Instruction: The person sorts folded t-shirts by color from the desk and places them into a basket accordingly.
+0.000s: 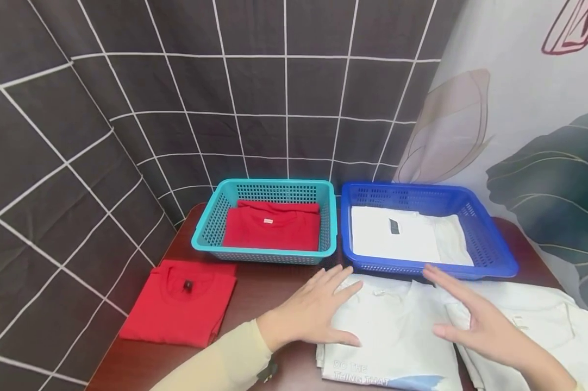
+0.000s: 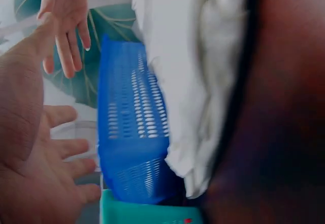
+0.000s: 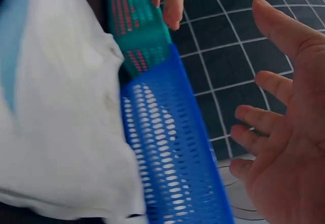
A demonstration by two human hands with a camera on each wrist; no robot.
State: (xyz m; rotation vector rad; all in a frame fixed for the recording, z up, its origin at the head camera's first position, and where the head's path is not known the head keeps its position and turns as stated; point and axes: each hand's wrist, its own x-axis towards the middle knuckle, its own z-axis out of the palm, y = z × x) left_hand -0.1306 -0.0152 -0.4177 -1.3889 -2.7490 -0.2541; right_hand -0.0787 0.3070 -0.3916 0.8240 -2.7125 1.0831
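- Here the left hand and right hand are hovering well apart from each other, fingers spreading, neither one gripping anything.
- Between and below them, the printed white shirt is lying folded, its pale lettering and blue patch facing up on the side nearest the person.
- Straight ahead, beyond the gap between the hands, the blue basket is holding folded white clothing, and a dark label is showing on top.
- Ahead of the left hand and off to its left, the teal basket is carrying folded red clothing, a small pale label showing at the neck.
- The two baskets are standing side by side, their mesh walls rising around the clothes.
- Well left of the left hand, a red shirt is resting folded on the brown counter.
- Around and beyond the right hand, more white clothing is lying, just beside the printed shirt.
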